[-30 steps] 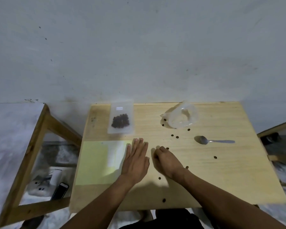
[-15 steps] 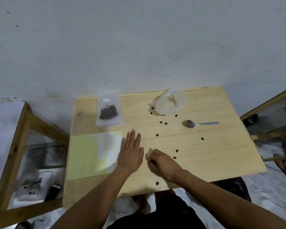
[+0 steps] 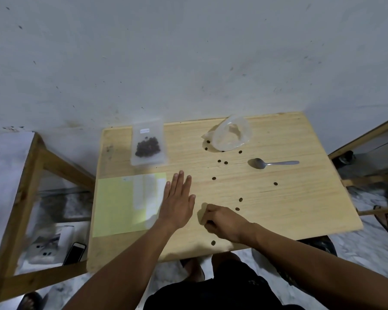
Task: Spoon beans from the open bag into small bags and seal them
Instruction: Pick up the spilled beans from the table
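Fingers of the right hand (image 3: 220, 222) are curled at the desk (image 3: 300, 204) surface, apparently pinching up a stray bean, though whether one is caught I cannot tell. The left hand (image 3: 177, 202) lies flat and released, fingers straight, at the edge of the yellow sheet (image 3: 114, 206) with empty small bags (image 3: 148, 193) on it. Loose beans (image 3: 239, 204) lie scattered from just beside the right hand back toward the nearly empty open bag (image 3: 230, 135); one bean (image 3: 213, 242) sits near the front edge. A filled small bag (image 3: 148, 145) lies at the far left, the spoon (image 3: 271, 163) idle to the right. Sweeping the strays toward the flat palm would likely beat picking singly; mind the edge bean first.
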